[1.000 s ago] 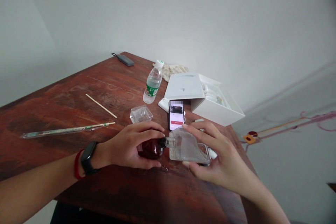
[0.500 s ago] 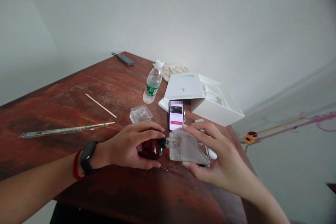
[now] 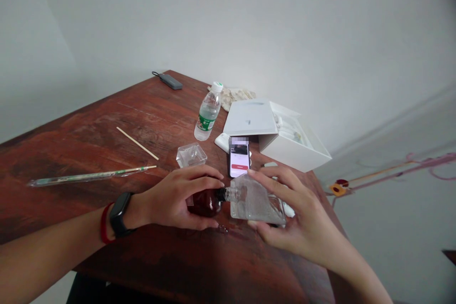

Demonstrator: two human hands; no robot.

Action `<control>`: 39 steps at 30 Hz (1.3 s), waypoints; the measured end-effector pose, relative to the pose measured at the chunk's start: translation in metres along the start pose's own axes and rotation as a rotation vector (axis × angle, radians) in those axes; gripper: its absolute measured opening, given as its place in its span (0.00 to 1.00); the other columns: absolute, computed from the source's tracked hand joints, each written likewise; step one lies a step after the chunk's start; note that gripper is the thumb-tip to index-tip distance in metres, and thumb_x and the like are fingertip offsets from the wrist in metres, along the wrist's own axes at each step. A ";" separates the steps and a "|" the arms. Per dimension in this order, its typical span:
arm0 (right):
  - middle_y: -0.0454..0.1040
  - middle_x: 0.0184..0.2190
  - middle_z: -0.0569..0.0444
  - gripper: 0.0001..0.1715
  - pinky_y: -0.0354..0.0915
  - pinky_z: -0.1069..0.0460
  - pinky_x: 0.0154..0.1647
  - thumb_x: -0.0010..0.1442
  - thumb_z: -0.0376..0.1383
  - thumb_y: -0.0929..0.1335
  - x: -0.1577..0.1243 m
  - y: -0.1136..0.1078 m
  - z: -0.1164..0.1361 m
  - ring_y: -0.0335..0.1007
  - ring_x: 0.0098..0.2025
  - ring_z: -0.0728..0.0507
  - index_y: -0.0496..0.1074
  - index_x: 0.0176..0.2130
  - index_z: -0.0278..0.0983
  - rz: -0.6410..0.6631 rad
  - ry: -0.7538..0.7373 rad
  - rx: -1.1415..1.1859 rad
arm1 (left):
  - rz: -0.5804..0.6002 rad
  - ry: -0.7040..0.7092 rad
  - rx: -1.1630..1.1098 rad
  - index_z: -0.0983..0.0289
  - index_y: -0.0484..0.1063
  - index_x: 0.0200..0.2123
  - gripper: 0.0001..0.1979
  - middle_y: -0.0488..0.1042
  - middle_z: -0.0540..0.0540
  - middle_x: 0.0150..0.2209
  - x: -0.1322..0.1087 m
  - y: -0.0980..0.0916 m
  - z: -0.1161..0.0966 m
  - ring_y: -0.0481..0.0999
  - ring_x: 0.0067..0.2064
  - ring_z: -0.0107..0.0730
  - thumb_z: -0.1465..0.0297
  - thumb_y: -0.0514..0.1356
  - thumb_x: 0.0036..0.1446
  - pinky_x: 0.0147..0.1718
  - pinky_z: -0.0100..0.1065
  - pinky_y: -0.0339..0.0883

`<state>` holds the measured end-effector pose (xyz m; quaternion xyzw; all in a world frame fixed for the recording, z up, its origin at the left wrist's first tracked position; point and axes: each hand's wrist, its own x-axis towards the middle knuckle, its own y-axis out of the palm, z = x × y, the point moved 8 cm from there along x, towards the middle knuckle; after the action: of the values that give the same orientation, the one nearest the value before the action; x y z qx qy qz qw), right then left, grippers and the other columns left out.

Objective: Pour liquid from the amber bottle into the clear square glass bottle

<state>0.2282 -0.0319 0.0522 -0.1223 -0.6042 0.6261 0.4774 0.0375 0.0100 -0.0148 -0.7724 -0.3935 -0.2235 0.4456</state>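
My left hand (image 3: pixel 185 194) is wrapped round a dark red-brown bottle (image 3: pixel 206 203) with a black neck. A clear bottle (image 3: pixel 251 202) with flat sides lies tilted in my right hand (image 3: pixel 288 204), gripped between thumb and fingers. The glass neck of the clear bottle meets the black neck of the dark bottle; whether liquid passes between them I cannot tell. Small wet drops (image 3: pixel 223 229) lie on the wood below the join. Behind my left hand stands a clear plastic container (image 3: pixel 191 154), partly hidden by that hand.
A phone (image 3: pixel 239 159) with a lit screen lies beyond the bottles. Behind it are an open white box (image 3: pixel 249 116) and a water bottle (image 3: pixel 206 114). On the left of the wooden table (image 3: pixel 89 142) lie a thin stick (image 3: pixel 137 143) and a wrapped stick (image 3: pixel 92 176).
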 end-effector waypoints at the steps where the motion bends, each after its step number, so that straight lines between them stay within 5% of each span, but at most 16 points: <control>1: 0.76 0.56 0.47 0.38 0.76 0.40 0.55 0.59 0.38 0.75 0.000 0.000 0.000 0.75 0.62 0.33 0.71 0.67 0.46 -0.001 0.003 -0.001 | 0.002 -0.001 0.001 0.59 0.71 0.61 0.32 0.77 0.64 0.59 0.000 0.000 0.000 0.82 0.58 0.48 0.57 0.76 0.59 0.56 0.44 0.79; 39: 0.75 0.58 0.47 0.38 0.77 0.44 0.52 0.60 0.37 0.74 0.000 -0.001 0.003 0.74 0.63 0.35 0.69 0.67 0.44 0.021 -0.006 -0.054 | -0.007 0.011 0.019 0.60 0.71 0.60 0.31 0.77 0.64 0.59 0.002 -0.001 -0.002 0.82 0.57 0.47 0.56 0.75 0.60 0.56 0.43 0.79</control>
<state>0.2263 -0.0338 0.0541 -0.1397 -0.6210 0.6148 0.4657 0.0378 0.0091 -0.0120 -0.7656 -0.3957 -0.2255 0.4544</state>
